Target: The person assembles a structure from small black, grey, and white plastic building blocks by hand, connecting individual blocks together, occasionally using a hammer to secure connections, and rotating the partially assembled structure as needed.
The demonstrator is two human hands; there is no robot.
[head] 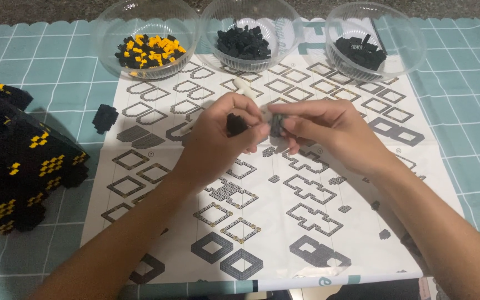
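Observation:
My left hand (218,139) is closed around a small black block piece (235,124) and a white tool (246,89) that sticks up between the fingers. My right hand (323,130) pinches a small dark grey block piece (276,125) right beside it, the two pieces almost touching. Both hands hover over the middle of a large white instruction sheet (273,222) printed with grey block diagrams.
Three clear plastic bowls stand at the far edge: one with black and yellow blocks (146,49), two with black blocks (244,41) (362,51). A big black-and-yellow block build (18,161) sits at the left, with a small black piece (104,118) near it. A teal checked mat (462,111) covers the table.

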